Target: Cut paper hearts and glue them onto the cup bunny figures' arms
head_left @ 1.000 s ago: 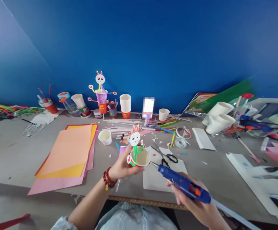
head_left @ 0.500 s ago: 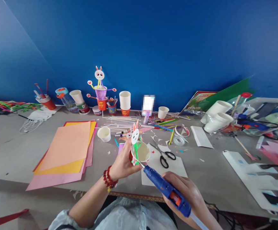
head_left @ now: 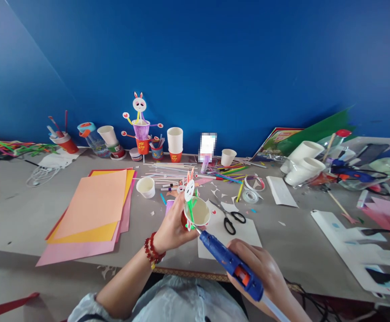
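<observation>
A paper cup (head_left: 199,212) was held above the near edge of the table (head_left: 292,255), its open mouth tilted up towards the wearer. On its left side stood a white rabbit-head cutout (head_left: 189,191) with pink ears, carried on a green stem (head_left: 191,211). The left hand (head_left: 173,229) grasped the cup from its left side, with a red beaded bracelet (head_left: 152,248) at the wrist. The right hand (head_left: 262,270) was closed around a blue glue gun (head_left: 230,264), whose metal nozzle (head_left: 198,230) pointed at the near part of the cup's rim; whether it touched could not be made out. A pale glue stick (head_left: 274,307) stuck out of the gun's back end.

Just beyond the gun, black-handled scissors (head_left: 230,225) lay partly on a white sheet (head_left: 250,233) among paper scraps. A purple cup (head_left: 169,205) showed partly behind the left hand, and a white paper cup (head_left: 146,188) stood near it. Further left lay overlapping peach, yellow and pink paper sheets (head_left: 92,208); to the right were a roll of clear tape (head_left: 250,196) and, well apart, a white power strip (head_left: 336,243). At the back, before a blue wall (head_left: 195,67), a rabbit figure with a purple cup body (head_left: 141,130) rested on a red cup (head_left: 143,146), beside a stack of white cups (head_left: 175,141).
</observation>
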Demonstrator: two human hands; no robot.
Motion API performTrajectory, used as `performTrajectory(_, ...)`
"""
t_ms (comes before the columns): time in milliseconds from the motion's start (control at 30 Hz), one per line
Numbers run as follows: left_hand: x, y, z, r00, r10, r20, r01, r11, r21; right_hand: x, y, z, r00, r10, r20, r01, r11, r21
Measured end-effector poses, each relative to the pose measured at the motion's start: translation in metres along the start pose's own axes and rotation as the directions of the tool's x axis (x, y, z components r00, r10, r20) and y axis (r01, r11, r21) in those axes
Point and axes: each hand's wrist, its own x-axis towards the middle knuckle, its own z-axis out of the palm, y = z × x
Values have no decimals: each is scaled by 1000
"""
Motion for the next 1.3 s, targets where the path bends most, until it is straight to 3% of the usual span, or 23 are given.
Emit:
performTrajectory(400, 0, 1, 0, 1000, 2, 7, -2, 1000, 13, 1, 1, -4, 999, -5, 43, 6, 999, -31)
performTrajectory(1067, -2, 1, 1, 999, 31, -36, -32, 999, -4, -5, 7, 1, 998, -61, 5, 61, 998, -24)
performTrajectory(1300, -3, 2, 2, 998, 33, -50, -34, 999, -22, -8, 5, 1, 1000, -19, -3, 19, 1000, -24)
